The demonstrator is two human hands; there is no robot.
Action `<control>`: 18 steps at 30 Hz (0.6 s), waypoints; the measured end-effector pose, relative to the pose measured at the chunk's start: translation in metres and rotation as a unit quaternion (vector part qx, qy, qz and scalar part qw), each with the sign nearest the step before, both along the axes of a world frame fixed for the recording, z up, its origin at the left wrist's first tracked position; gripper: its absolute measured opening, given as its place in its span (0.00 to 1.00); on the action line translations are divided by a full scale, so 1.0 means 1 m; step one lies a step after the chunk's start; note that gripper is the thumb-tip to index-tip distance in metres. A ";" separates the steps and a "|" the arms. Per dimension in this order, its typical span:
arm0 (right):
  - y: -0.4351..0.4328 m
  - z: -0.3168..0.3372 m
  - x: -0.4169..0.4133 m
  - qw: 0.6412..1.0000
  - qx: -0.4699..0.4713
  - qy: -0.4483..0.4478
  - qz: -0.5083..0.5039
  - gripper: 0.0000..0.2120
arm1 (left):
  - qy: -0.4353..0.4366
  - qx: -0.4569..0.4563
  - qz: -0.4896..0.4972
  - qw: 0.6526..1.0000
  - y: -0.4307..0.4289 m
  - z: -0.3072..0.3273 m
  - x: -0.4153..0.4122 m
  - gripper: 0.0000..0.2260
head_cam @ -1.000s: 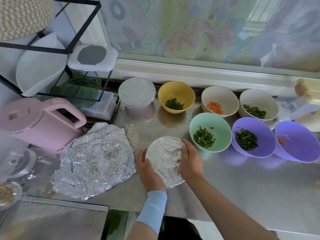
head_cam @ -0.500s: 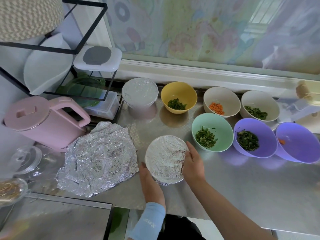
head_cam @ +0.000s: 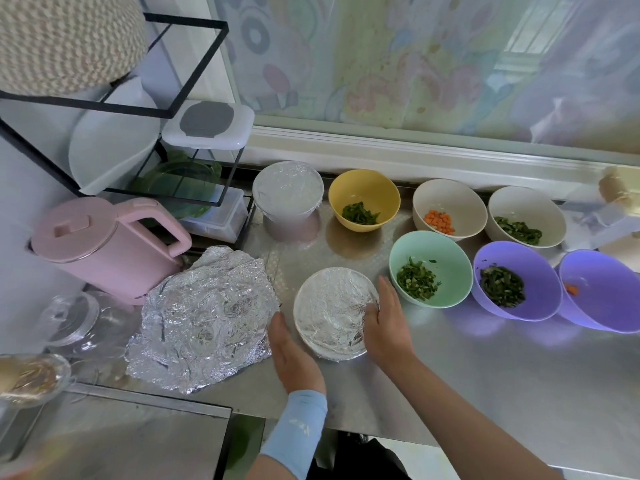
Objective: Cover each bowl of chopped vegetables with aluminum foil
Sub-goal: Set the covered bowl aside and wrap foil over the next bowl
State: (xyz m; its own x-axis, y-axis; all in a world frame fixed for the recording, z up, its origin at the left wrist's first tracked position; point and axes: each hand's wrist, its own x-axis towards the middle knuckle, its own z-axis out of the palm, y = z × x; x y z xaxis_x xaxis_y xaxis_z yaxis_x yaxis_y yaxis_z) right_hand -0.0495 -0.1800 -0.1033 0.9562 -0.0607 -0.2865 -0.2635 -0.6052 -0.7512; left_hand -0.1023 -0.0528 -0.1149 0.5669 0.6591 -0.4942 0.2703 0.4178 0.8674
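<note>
A bowl covered with crinkled aluminum foil stands at the counter's middle front. My left hand cups its near-left side. My right hand holds the right rim, fingers curled onto the foil edge. A second foil-covered bowl stands at the back. Uncovered with chopped vegetables are a yellow bowl, two beige bowls, a mint bowl and two purple bowls. A pile of loose foil sheets lies left of my hands.
A pink kettle and a glass lid sit at the left. Behind them a black wire rack holds containers. The steel counter stretches right of my right arm.
My left hand has slid from the bowl's left side round to its near-left side. My right hand has stayed on the right rim.
</note>
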 end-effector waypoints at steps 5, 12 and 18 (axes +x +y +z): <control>0.007 -0.002 0.002 0.999 0.021 0.016 -0.018 0.25 | 0.004 -0.008 0.023 1.000 -0.023 -0.001 0.020 0.21; 0.007 -0.005 -0.003 0.998 0.028 0.013 -0.051 0.24 | 0.033 0.122 -0.053 0.990 0.008 0.001 0.044 0.17; 0.008 -0.006 0.011 0.996 0.065 0.048 -0.037 0.24 | -0.011 0.099 -0.190 0.977 0.022 -0.002 0.042 0.18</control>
State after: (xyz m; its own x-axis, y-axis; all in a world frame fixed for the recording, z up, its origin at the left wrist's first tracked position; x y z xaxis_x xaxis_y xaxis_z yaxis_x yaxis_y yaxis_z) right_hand -0.0385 -0.1718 -0.1088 0.9179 -0.0866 -0.3871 -0.3789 -0.4808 -0.7907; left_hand -0.0600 -0.0305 -0.1171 0.7984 0.4806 -0.3629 0.3535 0.1139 0.9285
